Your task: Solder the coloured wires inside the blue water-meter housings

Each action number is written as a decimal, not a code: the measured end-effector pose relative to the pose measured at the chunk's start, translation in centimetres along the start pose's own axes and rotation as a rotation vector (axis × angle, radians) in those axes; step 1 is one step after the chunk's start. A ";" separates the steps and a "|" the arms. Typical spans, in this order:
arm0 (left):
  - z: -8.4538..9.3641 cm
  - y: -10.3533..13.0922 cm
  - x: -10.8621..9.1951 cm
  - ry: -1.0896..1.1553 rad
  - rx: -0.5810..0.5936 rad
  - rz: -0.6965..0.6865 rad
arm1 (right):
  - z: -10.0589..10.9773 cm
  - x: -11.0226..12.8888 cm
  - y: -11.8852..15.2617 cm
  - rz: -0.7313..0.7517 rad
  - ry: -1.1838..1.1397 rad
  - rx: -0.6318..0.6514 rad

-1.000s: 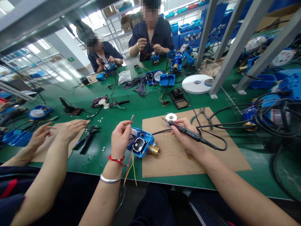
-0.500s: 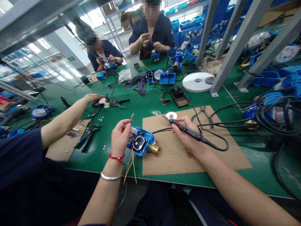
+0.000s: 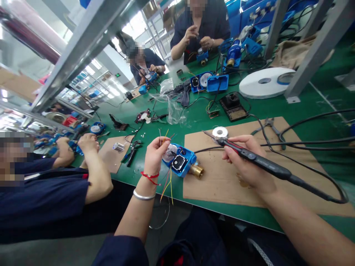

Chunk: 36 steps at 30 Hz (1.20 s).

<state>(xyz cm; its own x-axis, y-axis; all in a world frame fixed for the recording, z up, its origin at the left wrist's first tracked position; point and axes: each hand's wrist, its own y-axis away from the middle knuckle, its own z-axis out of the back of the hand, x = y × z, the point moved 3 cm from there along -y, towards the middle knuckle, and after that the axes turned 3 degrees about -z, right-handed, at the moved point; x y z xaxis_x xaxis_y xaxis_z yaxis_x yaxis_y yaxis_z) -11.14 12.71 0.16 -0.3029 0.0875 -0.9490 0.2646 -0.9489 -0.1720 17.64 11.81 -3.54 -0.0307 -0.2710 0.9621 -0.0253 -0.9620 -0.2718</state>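
My left hand point(image 3: 155, 155) pinches several thin wires point(image 3: 165, 137), whose ends stick up above the fingertips. Just right of it lies an open blue water meter point(image 3: 179, 162) with a black square module inside and a brass threaded end point(image 3: 196, 171). Red and yellow wires point(image 3: 169, 184) hang from its near side. A black soldering iron point(image 3: 249, 156) is gripped pen-like in my right hand point(image 3: 246, 168), its tip pointing left, in front of a white solder spool point(image 3: 220, 132) and apart from the wires.
Cardboard point(image 3: 213, 184) covers the green bench under my right hand. Pliers point(image 3: 269, 129) and a soldering stand point(image 3: 234, 106) lie behind. The iron's cable loops at right. A co-worker's arm point(image 3: 95, 166) is at left; other people sit opposite. A metal post point(image 3: 313, 51) rises at right.
The view has turned, so the bench appears shifted. The co-worker's arm at left has drawn back from the tools on the bench. My hands keep their holds on the wires and the iron.
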 end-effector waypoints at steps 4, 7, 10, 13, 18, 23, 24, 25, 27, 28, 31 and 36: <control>0.3 0.9 -0.9 -0.050 0.018 -0.015 | -0.2 0.3 0.3 -0.034 -0.044 0.026; 0.4 1.6 -1.5 -0.107 0.042 -0.002 | -0.2 0.6 0.5 -0.038 -0.067 0.047; 0.5 2.4 -1.7 -0.165 0.038 0.007 | -0.2 0.8 0.6 -0.033 -0.059 0.063; 0.4 3.1 -1.7 -0.194 0.046 0.017 | -0.2 0.9 0.6 -0.022 -0.030 0.070; -0.2 3.7 -1.5 -0.174 0.090 0.024 | -0.5 0.5 0.6 -0.020 -0.052 0.086; -0.2 3.4 -1.1 -0.098 0.072 0.061 | -1.0 1.0 0.2 -0.008 -0.107 0.136; -0.2 3.3 -1.0 -0.087 0.065 0.065 | -1.2 1.2 0.1 -0.013 -0.131 0.145; -0.2 3.3 -1.0 -0.078 0.058 0.068 | -1.5 1.5 -0.2 -0.021 -0.160 0.157; -0.2 3.2 -0.9 -0.072 0.057 0.072 | -2.1 1.9 -0.8 -0.040 -0.236 0.173; -0.2 3.2 -0.9 -0.075 0.060 0.071 | -2.5 2.0 -1.1 -0.047 -0.278 0.174; -0.2 3.1 -1.0 -0.079 0.073 0.073 | -3.8 1.6 -2.0 -0.068 -0.385 0.155; -0.1 2.9 -1.2 -0.054 0.104 0.110 | -4.9 0.4 -1.7 -0.102 -0.442 0.183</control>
<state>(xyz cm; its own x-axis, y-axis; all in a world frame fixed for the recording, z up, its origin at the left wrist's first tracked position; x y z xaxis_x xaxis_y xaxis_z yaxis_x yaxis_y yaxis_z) -9.86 9.86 0.80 -0.3266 -0.0325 -0.9446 0.2034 -0.9784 -0.0367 12.82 13.48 -2.77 0.3908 -0.1250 0.9120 0.1711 -0.9636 -0.2054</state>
